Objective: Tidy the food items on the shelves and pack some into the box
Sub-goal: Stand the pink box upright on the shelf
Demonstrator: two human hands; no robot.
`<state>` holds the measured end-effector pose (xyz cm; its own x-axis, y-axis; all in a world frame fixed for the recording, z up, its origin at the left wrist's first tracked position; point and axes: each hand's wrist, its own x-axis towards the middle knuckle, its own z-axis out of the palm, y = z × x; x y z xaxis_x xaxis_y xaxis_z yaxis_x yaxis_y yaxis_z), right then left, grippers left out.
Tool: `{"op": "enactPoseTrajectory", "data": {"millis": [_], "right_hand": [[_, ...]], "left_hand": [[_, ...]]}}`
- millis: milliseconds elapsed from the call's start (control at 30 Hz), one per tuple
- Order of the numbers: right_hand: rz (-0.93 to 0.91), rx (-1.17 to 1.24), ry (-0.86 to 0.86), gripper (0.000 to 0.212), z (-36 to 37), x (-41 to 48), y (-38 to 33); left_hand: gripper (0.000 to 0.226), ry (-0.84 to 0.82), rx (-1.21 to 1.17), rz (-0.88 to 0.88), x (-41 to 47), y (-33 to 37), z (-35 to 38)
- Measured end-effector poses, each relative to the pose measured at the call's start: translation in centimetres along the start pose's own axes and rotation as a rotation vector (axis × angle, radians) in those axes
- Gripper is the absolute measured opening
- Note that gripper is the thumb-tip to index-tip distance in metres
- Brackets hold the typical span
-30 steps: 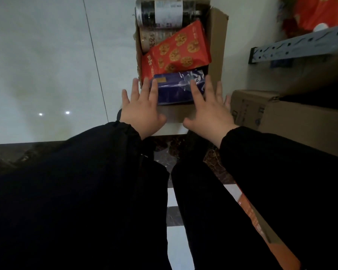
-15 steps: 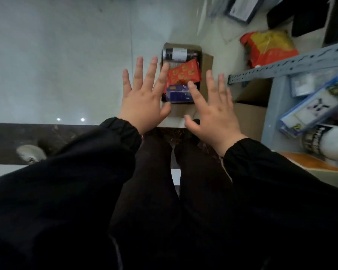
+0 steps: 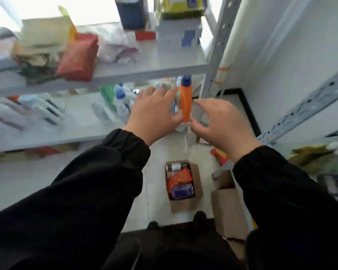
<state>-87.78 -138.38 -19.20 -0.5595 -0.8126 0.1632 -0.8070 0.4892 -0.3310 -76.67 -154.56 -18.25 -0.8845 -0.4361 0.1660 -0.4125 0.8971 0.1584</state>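
Note:
A small cardboard box [image 3: 197, 178] stands on the floor below me, holding a dark can, a red cookie packet [image 3: 180, 177] and a blue packet [image 3: 182, 190]. Both hands are raised in front of the grey shelves. My left hand [image 3: 154, 114] is open, fingers spread, in front of the lower shelf [image 3: 66, 129]. My right hand [image 3: 222, 121] is open with fingers curled, holding nothing. Between them stands an orange bottle with a blue cap [image 3: 185, 98]. A red packet [image 3: 78, 57] lies on the upper shelf [image 3: 144, 69].
The lower shelf holds white and blue bottles [image 3: 121, 102] and flat packets at the left. The upper shelf carries crumpled bags, a dark blue box [image 3: 131, 12] and a white box. A second cardboard box [image 3: 228, 209] stands on the floor right. Another shelf rack [image 3: 300, 112] is at the right.
I have risen from the box on the floor; both hands left the blue packet and lifted to shelf height. The view swung up onto the shelves.

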Motion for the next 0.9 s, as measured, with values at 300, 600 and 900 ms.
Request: {"op": "enactPoseTrajectory", "data": {"millis": [300, 600, 900], "right_hand": [[0.351, -0.228, 0.274, 0.078, -14.4, -7.7, -2.2], [0.821, -0.384, 0.365, 0.071, -22.4, -29.0, -2.0], [1.042, -0.424, 0.44, 0.063, -27.3, -48.2, -1.2]], "left_hand": [[0.062, 0.089, -0.004, 0.479, 2.6, 11.4, -11.6], [0.059, 0.102, -0.145, 0.922, -6.3, 28.0, -13.7], [0.064, 0.074, -0.314, 1.209, -18.8, 42.3, -13.6]]}}
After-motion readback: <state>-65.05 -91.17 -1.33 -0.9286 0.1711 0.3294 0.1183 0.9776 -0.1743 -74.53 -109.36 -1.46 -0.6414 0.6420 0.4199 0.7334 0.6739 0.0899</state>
